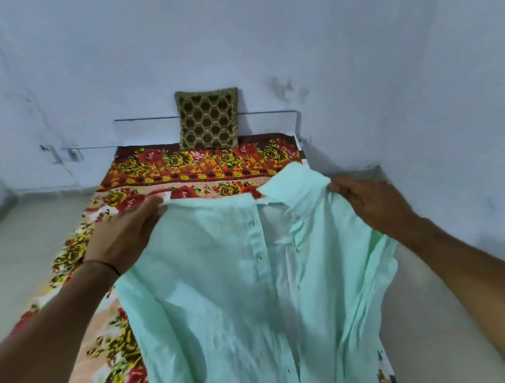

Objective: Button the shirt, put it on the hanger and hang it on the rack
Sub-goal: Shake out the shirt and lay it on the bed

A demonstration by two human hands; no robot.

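A pale mint-green shirt (223,310) hangs in front of me over the bed, front side toward me. Its placket is open at the top, and the collar (289,185) sticks up on the right. My left hand (123,236) grips the shirt's left shoulder. At the other shoulder, beside the collar, my right hand (370,200) holds the cloth. The shirt's lower part runs out of the frame at the bottom. No hanger or rack is in view.
A bed with a floral red, yellow and peach sheet (175,166) lies under the shirt. A brown and gold patterned cushion (208,120) leans on the headboard (269,116) against the pale wall. Bare floor (18,252) runs along the bed's left side.
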